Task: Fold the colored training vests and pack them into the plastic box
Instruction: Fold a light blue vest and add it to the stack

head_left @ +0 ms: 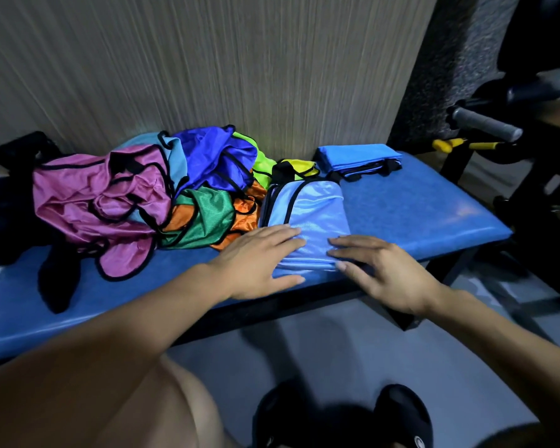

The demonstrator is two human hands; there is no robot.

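Now both hands' fingers (pixel 285 236) press the light-blue vest (pixel 311 215).

- A desk (pixel 417 205) with a blue padded top runs across the middle of the frame, on a dark frame.
- Behind it, a wall (pixel 207 59) with fine vertical stripes, beige-grey, fills the upper part.
- At the upper right, a dark speckled panel (pixel 440 76) stands beside the wall.
- At the right edge there is a grey grip handle (pixel 485 124), and just below it a bar with yellow grips (pixel 456 144).
- A grey floor (pixel 353 344) shows in the lower middle.
- At the bottom, two black shoes (pixel 404 415) are on the floor.
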